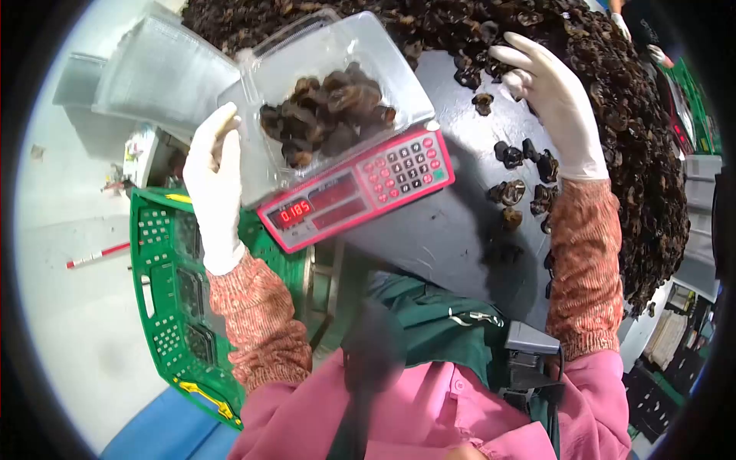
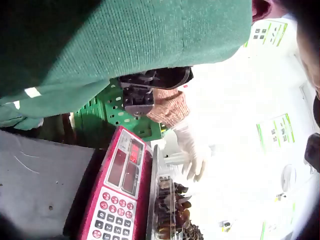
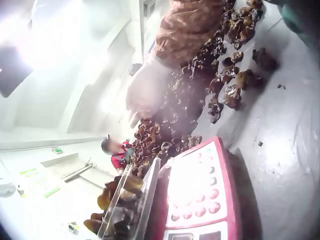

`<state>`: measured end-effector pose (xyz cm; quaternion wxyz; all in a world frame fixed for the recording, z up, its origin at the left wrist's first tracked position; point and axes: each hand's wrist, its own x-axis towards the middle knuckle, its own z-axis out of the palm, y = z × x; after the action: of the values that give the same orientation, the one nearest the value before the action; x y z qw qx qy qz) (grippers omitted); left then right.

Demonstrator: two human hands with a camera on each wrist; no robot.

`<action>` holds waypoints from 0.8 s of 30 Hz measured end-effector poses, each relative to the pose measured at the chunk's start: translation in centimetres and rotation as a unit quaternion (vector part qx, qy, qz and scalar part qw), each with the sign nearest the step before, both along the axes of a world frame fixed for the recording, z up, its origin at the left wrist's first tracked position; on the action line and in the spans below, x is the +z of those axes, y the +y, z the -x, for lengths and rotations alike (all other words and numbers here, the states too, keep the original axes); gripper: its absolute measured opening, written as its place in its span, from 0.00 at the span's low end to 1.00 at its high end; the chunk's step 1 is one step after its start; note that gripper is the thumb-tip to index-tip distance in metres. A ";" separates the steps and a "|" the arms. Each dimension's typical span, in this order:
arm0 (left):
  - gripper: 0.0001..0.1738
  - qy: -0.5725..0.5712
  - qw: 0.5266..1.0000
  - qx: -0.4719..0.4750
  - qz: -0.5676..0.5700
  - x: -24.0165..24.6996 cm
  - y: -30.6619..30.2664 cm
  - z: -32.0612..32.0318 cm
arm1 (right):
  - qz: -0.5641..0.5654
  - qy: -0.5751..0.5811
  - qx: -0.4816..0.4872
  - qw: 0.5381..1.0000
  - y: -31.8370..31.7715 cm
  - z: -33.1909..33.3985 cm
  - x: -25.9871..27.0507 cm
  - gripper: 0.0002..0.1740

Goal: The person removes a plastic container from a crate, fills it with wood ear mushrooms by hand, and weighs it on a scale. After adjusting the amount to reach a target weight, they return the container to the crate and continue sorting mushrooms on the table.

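A clear plastic box (image 1: 410,88) with dark brown mushroom-like pieces (image 1: 337,107) rests on a pink and white scale (image 1: 356,184), whose red display reads 0.185. The gloved left hand (image 1: 215,188) is at the box's left side, fingers loosely bent; whether it touches the box cannot be told. In the left wrist view, this box (image 2: 154,200) sits beside the keypad, with a gloved hand (image 2: 192,152) beyond it. The gloved right hand (image 1: 560,111) hovers by the pile's near edge, fingers apart and partly bent, holding nothing visible. It looks blurred in the right wrist view (image 3: 147,92).
A large heap of dark pieces (image 1: 629,169) covers the far and right sides of the grey table (image 1: 429,245). Loose pieces (image 1: 506,192) lie near the right forearm. Stacked clear boxes (image 1: 165,77) and a green crate (image 1: 153,330) are at left. Another person (image 3: 117,152) stands beyond.
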<state>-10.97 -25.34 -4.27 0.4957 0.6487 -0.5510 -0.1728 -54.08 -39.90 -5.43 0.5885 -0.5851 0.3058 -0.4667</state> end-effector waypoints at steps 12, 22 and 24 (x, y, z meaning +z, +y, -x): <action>0.23 -0.042 0.991 0.087 -0.088 0.0 2.9 1.0 | -0.097 0.281 -0.284 0.912 10.1 14.1 -5.5 0.20; 0.27 -0.005 0.987 0.117 -0.112 -2.4 5.6 1.1 | 0.260 0.590 -0.161 0.747 7.7 5.5 -11.2 0.27; 0.27 -0.012 0.985 0.115 -0.125 -2.0 5.5 1.3 | 0.296 0.602 -0.163 0.723 8.1 3.8 -11.8 0.21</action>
<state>-12.25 -19.82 -6.24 0.4207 0.7667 -0.4524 -0.1745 -57.86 -31.79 -17.27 -0.0078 -0.8288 0.5326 -0.1713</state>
